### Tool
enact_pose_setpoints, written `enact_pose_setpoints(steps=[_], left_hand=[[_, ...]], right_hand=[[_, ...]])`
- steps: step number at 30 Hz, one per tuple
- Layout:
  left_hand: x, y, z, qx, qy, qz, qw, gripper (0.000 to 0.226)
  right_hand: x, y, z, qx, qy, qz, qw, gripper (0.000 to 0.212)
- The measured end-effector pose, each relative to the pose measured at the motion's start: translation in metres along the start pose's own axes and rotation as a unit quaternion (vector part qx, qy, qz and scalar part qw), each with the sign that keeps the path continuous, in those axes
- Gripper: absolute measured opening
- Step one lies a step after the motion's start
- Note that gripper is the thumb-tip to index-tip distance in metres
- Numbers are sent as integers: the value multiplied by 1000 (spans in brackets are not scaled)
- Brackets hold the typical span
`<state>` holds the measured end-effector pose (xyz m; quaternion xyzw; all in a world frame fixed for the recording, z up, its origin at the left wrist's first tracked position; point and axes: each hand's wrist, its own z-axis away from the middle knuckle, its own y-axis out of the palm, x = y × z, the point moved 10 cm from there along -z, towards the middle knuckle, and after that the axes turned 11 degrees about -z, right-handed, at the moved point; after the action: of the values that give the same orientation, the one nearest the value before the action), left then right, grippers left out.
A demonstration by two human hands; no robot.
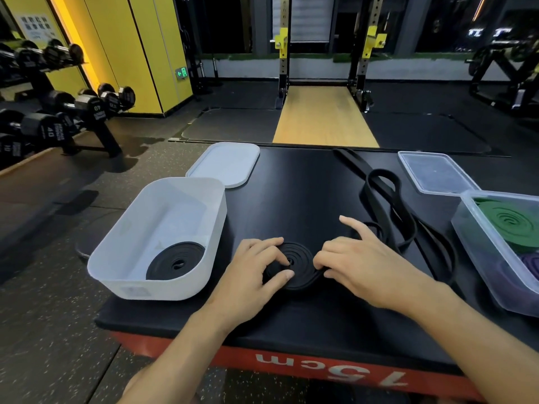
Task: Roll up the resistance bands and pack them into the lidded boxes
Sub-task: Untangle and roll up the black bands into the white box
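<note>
Lying flat, black band point(302, 253) part-coiled, tail loose

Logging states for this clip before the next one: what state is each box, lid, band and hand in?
White box: open, one rolled band inside.
White lid: off, lying behind it.
Clear box: open, green roll, purple roll inside.
Clear lid: off, lying beyond it.
Black band: partly coiled, tail loose.
Left hand: pinches its coil.
Right hand: holds the coil's edge.
</note>
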<state>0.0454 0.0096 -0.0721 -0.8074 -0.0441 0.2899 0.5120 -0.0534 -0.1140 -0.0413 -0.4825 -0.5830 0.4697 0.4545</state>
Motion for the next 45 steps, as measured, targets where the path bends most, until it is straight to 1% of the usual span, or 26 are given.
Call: enact_pose_setpoints(steps=[3,6,9,11,15,17,18,19,21,22,23,26,27,28,31,34,37,39,41,43,45], left_hand=[[1,1,0,0,-2,-7,1000,23],[3,-1,-1,-17,-9,6,1000,31],[6,-2,-2,-33,-26,28,999,40],[5,-2,-2,-37,-28,26,999,41],[-2,-5,-1,-39,-19,-24,999,45],[-6,-7,-1,-42,-10,-75,996,47],[-8,-7,0,-44,-9,-95,994,49],[-8,-8,0,-46,-11,-105,993,50],[-7,-8,0,-48,-16,-94,994,50],[-6,-8,0,-48,-17,-80,996,48],[-4,-7,-1,-46,-15,-65,997,46],[0,-2,-1,-33,-5,-19,999,39],[-1,-2,-1,-30,-2,-11,999,37],[-2,-2,0,-28,1,-12,1000,36],[-5,-7,3,-42,-3,-31,999,36],[6,-13,4,-60,-70,-11,996,54],[11,-14,4,-66,-99,-64,991,62],[14,-11,5,-52,-105,-37,992,56],[16,-10,5,-50,-102,13,993,42],[13,-9,3,-49,-78,9,996,26],[12,-8,2,-52,-60,11,997,20]], right_hand=[[2,0,-3,-25,-8,18,999,11],[2,-1,-2,-50,0,-18,999,14],[4,2,2,-51,-5,-50,997,12],[5,6,8,-59,-8,-63,996,16],[8,5,24,-144,-9,-53,988,27],[5,6,24,-160,0,-46,986,36],[4,8,22,-158,-1,-50,986,37],[3,10,19,-151,-8,-54,987,33],[0,12,12,-126,-20,-63,990,23],[-3,13,9,-106,-10,-70,992,23],[-8,14,6,-74,9,-87,993,28],[-12,26,-3,32,55,-176,982,67],[-9,27,-6,46,54,-188,980,73],[-7,26,-9,41,48,-187,980,73],[-6,19,-7,-7,44,-156,987,66],[-6,17,-1,-48,50,-153,986,67],[-4,14,1,-68,61,-150,985,65],[-3,11,3,-83,67,-140,984,62],[-1,7,6,-113,82,-117,983,62],[2,4,8,-147,107,-88,979,65],[7,4,11,-183,142,-79,970,65]])
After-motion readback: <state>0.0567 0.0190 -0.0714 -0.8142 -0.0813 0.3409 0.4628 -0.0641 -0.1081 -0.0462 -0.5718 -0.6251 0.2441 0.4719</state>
